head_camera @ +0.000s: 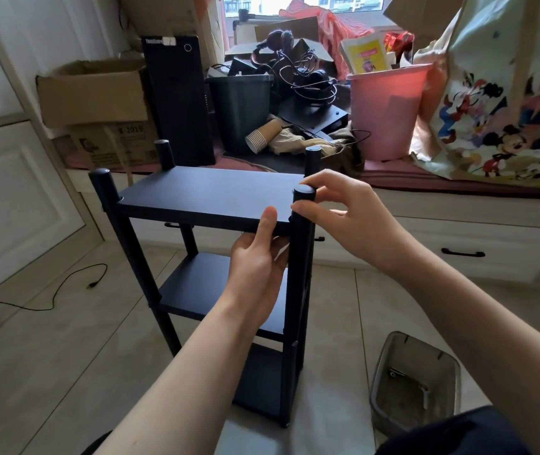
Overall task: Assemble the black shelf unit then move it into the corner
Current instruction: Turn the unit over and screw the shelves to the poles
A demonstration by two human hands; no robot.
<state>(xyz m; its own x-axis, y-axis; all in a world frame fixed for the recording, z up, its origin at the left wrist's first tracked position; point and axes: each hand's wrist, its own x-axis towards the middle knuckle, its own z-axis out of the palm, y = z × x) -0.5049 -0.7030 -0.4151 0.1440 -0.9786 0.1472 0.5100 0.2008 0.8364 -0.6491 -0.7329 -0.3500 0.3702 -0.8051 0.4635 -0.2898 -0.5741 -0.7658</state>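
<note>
The black shelf unit (209, 195) stands upright on the tiled floor in the middle of the view, with three boards between four round posts. My left hand (258, 257) grips the front edge of the top board, thumb on top and fingers underneath. Just to its right rises the near right post (299, 290). My right hand (337, 211) pinches the round cap (304, 193) at the top of that post with thumb and fingertips. The other three posts stick up above the top board.
A grey waste bin (416, 382) stands on the floor at the lower right. Behind the shelf, a window bench holds cardboard boxes (91, 93), a black computer tower (180, 103), a dark bin (242, 110), a pink bucket (390, 110) and a cartoon bag (498, 103). A black cable (55, 290) lies on the floor at left.
</note>
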